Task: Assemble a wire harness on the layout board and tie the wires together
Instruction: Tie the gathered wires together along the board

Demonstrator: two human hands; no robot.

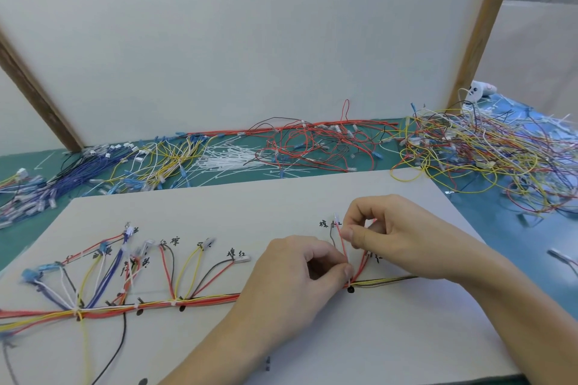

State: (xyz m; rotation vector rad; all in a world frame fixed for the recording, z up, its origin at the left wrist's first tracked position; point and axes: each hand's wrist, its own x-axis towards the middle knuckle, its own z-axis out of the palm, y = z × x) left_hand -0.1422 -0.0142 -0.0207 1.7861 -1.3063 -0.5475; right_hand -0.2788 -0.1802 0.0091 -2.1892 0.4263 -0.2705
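Two hands, left hand (300,272) and right hand (384,228), on one red wire (342,247).

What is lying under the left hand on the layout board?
The wire bundle runs under the left hand across the layout board and comes out at its fingertips. The stretch beneath is covered, so any tie there cannot be seen.

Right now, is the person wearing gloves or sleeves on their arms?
No. The left hand and the right hand are bare, with no gloves, rings or watch showing. Both forearms are bare too; no sleeves are in view. The fingers have short, plain nails.
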